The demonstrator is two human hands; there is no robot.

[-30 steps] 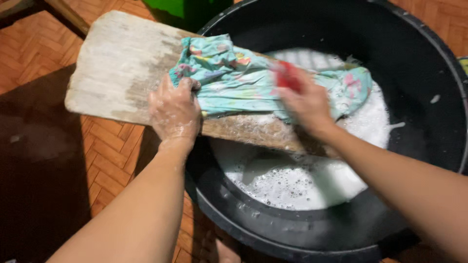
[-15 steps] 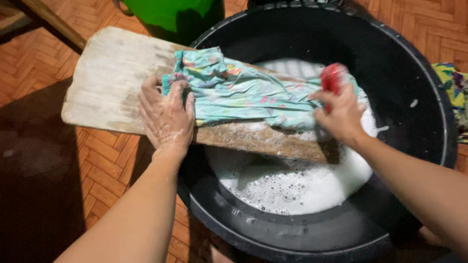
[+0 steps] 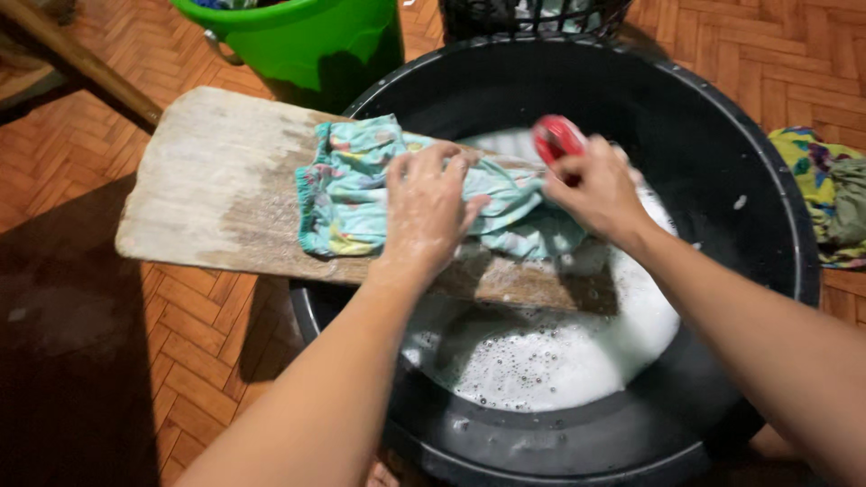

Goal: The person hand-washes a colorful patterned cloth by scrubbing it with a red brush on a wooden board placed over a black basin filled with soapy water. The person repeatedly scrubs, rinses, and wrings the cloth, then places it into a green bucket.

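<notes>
A wet turquoise patterned garment (image 3: 347, 189) lies bunched on a wooden washboard (image 3: 212, 189) that slopes into a big black basin (image 3: 767, 207) of soapy water (image 3: 559, 352). My left hand (image 3: 428, 212) presses down on the middle of the garment, fingers gripping the cloth. Just to its right, my right hand (image 3: 600, 194) is closed around a red scrub brush (image 3: 557, 137) held above the garment's right end.
A green bucket (image 3: 307, 41) stands behind the board. A dark basket (image 3: 532, 16) sits beyond the basin. More patterned laundry (image 3: 825, 194) lies on the parquet floor at the right. A wooden leg (image 3: 81, 63) crosses the top left corner.
My left hand slid right from the garment's left end to its middle. The garment is more bunched. My right hand with the brush shifted slightly left and up.
</notes>
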